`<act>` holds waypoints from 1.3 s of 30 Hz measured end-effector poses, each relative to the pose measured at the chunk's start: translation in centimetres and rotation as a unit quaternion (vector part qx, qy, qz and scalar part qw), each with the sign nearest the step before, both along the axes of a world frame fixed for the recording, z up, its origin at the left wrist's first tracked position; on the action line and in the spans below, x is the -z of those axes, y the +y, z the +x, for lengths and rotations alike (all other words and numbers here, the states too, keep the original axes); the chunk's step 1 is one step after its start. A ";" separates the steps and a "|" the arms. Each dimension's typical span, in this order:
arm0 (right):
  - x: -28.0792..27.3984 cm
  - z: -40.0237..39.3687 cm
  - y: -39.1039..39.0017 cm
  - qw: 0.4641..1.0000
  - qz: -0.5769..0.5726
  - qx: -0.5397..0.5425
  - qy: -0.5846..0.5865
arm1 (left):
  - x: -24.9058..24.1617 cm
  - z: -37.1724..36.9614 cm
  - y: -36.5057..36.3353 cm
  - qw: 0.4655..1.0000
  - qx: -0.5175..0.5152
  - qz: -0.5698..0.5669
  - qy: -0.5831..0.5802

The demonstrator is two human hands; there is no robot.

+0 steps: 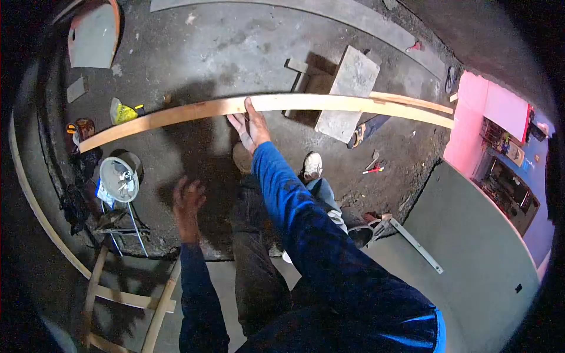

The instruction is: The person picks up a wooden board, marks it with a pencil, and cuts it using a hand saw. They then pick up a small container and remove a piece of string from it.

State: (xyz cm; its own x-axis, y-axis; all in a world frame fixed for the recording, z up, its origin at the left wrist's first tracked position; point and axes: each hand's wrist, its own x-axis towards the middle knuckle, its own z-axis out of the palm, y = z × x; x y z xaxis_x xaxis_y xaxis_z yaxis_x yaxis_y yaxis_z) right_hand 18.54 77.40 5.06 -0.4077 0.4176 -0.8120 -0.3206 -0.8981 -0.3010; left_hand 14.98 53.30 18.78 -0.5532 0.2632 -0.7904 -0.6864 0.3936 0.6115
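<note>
My right hand (253,126) is closed around a long pale wooden batten (206,110), thumb on its upper face and fingers beneath. The batten stretches across the view from left to right and looks bowed through the lens. Its right part passes over a small wooden bench with a pale board top (350,79). My left hand (189,206) is held out lower down, its fingers apart and slightly bent, with nothing in it. Beside the bench, under the batten, lies a handsaw (366,130).
A bucket (136,178) stands to the left, near a wooden ladder (158,303) and a yellow bag (122,110). A metal spirit level (416,245) lies at right by a grey panel (471,217). A red-handled tool (373,170) is on the rough floor. Another person's shoe (312,165) shows near my arm.
</note>
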 end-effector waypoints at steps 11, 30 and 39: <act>3.7 1.5 -0.2 0.998 0.004 -0.057 -0.034 | -2.0 8.0 -8.2 0.973 -0.183 -0.007 -0.143; -28.3 36.9 -5.0 0.594 0.429 -0.593 -0.334 | -22.4 12.0 -8.8 0.831 0.538 -0.129 0.050; -38.0 43.2 -11.3 0.635 0.300 -0.611 -0.366 | -22.1 12.2 -6.6 0.790 0.602 -0.065 0.093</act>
